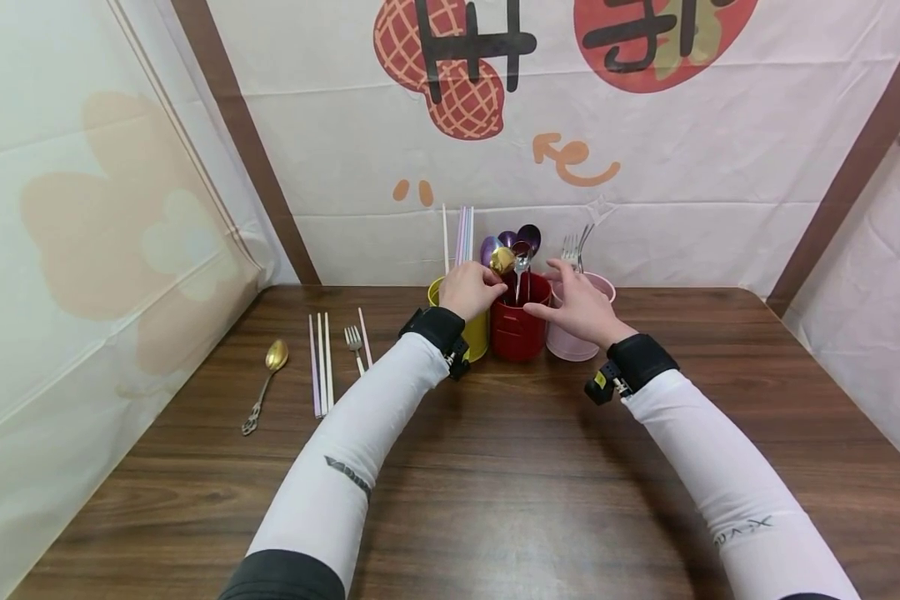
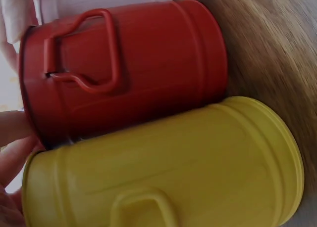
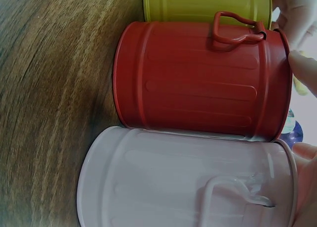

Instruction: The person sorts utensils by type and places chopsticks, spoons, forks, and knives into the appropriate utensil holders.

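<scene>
My left hand (image 1: 471,288) is at the left side of the red bucket (image 1: 520,333), beside the yellow bucket (image 1: 478,333). Its fingers are curled and its fingertips grip the red rim, just below a gold spoon (image 1: 502,260). On the other side my right hand (image 1: 581,308) spreads over the pink bucket (image 1: 570,343). Its thumb (image 3: 304,68) touches the red rim, while the other fingers reach over the pink one. Several spoons with purple, dark and silver bowls (image 1: 528,237) stand in the red bucket. Forks (image 1: 572,250) rise from the pink one, chopsticks (image 1: 465,233) from the yellow.
On the wooden table (image 1: 510,483), left of the buckets, lie a gold-bowled spoon (image 1: 276,357), several chopsticks (image 1: 321,367) and a fork (image 1: 353,340). A printed white cloth (image 1: 330,142) hangs close behind the buckets, with more cloth at both sides.
</scene>
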{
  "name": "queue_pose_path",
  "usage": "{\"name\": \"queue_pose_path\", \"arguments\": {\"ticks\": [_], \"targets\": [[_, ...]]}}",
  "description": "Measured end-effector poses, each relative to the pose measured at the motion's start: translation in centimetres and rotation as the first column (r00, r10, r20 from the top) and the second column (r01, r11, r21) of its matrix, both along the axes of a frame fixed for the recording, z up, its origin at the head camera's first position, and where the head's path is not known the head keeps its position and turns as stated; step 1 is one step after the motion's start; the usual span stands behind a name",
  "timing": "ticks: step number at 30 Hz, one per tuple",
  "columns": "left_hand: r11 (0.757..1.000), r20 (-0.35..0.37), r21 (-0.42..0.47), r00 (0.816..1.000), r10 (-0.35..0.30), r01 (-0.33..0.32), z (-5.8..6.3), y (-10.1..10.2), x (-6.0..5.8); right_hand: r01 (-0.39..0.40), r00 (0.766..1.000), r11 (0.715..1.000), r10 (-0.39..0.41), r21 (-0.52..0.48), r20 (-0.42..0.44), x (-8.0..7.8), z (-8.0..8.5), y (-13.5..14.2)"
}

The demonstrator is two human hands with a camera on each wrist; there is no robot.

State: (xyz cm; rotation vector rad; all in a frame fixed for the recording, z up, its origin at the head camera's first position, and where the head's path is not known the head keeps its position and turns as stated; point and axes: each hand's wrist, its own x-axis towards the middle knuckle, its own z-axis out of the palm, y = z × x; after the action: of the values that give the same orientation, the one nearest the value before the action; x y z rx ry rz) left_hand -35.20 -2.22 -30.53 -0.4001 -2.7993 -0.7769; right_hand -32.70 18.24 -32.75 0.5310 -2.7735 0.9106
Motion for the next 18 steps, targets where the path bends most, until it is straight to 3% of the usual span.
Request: {"name": "queue_pose_path", "arguments": {"ticks": [5, 11, 15, 18], "targets": [[0.998, 0.014, -0.048, 0.999, 0.036, -0.035, -0.1, -0.1, -0.1, -0.002, 1.0, 1.0, 0.002, 0.004, -0.008, 0.0, 0.0, -0.1], [0.999, 0.013, -0.03, 0.999, 0.042, -0.041, 0.6, -0.6, -0.2, 0.006, 1.0, 1.0, -0.006, 0.008, -0.003, 0.0, 0.0, 0.0], [0.999, 0.009, 0.037, 1.0, -0.018, 0.018, 1.5, -1.9, -0.1, 0.008, 1.0, 1.0, -0.008, 0.008, 0.004, 0.0, 0.0, 0.0], [0.99, -0.012, 0.074, 0.993, -0.118, 0.119, 2.5, -3.4, 0.1, 0.009, 1.0, 1.0, -0.009, 0.006, 0.009, 0.0, 0.0, 0.0]]}}
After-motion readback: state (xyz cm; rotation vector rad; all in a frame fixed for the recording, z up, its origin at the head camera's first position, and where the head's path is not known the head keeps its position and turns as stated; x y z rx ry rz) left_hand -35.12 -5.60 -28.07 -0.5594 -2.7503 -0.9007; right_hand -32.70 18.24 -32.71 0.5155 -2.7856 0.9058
